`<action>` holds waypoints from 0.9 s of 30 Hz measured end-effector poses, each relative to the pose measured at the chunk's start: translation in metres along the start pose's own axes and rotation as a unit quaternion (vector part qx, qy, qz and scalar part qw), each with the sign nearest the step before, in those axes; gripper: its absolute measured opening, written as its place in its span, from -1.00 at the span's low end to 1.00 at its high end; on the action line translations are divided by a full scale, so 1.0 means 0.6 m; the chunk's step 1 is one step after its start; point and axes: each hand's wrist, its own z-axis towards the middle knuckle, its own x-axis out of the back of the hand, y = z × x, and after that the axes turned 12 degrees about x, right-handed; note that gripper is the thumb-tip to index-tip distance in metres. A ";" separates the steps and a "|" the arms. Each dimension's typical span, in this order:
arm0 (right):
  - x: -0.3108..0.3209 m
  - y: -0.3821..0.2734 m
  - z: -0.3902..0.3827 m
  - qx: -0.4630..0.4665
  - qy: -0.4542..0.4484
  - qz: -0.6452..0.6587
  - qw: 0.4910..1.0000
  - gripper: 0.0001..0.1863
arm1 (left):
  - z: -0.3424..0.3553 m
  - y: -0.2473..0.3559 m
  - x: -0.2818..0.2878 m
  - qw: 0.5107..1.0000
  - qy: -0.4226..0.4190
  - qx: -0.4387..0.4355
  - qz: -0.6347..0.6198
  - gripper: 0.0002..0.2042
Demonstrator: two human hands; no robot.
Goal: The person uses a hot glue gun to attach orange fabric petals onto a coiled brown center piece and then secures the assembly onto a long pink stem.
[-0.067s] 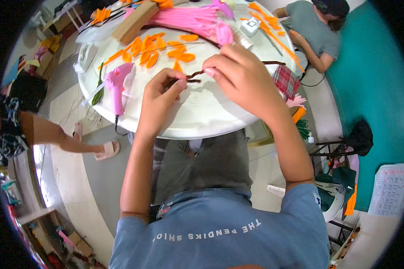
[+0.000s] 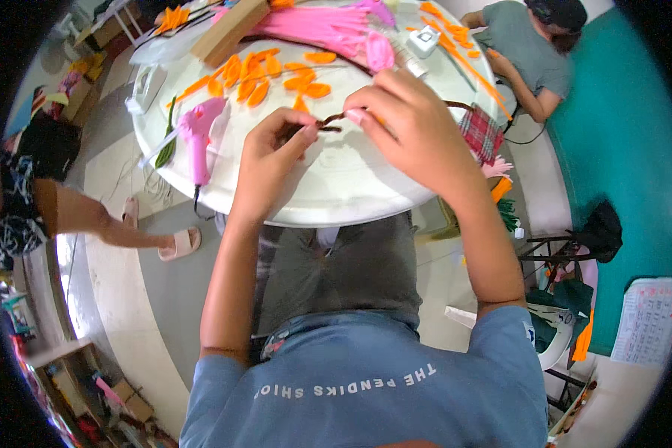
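The person wears a slate-blue T-shirt [image 2: 366, 418] of soft-looking cloth, with white capital lettering [image 2: 349, 389] curving across it. Its short, loose sleeves [image 2: 215, 384] leave the forearms [image 2: 228, 291] bare; the right one carries a small white-and-dark mark [image 2: 529, 333]. Dark grey-green trousers [image 2: 336, 280], creased at the lap, show below the table's near edge [image 2: 328, 222]. The fingers [image 2: 378, 131] are uncovered, the right thumbnail pale.

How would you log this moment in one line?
left hand: pinching dark brown strip | right hand: pinching same strip | nearby: orange pieces, pink glue gun | below: white round table
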 end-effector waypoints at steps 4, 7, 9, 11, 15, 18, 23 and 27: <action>0.001 0.000 -0.001 0.009 -0.017 -0.013 1.000 -0.88 | 0.000 0.006 -0.002 1.000 0.005 -0.005 0.020 -0.80; 0.002 -0.005 -0.002 0.008 -0.040 -0.021 0.999 -0.86 | -0.002 0.002 0.004 1.000 -0.003 -0.011 0.005 -0.79; -0.001 -0.008 -0.003 0.005 -0.051 -0.021 0.998 -0.86 | -0.006 0.005 0.004 1.000 -0.008 -0.006 -0.009 -0.79; -0.006 -0.003 -0.002 0.009 -0.048 -0.010 0.999 -0.86 | -0.005 0.009 0.005 1.000 -0.011 -0.005 -0.003 -0.78; -0.008 -0.006 0.002 0.007 -0.058 -0.002 0.998 -0.87 | -0.004 0.011 0.008 1.000 -0.022 0.002 -0.009 -0.78; -0.004 -0.010 0.004 -0.007 -0.087 0.006 0.996 -0.89 | -0.006 0.009 0.003 0.998 -0.031 0.005 -0.049 -0.79; -0.009 -0.005 0.005 0.000 -0.076 0.020 0.997 -0.90 | -0.002 0.008 0.005 0.997 -0.050 -0.013 -0.058 -0.82; -0.013 0.002 0.007 0.020 -0.071 0.025 0.997 -0.90 | -0.005 0.007 0.004 0.998 -0.043 -0.025 -0.030 -0.83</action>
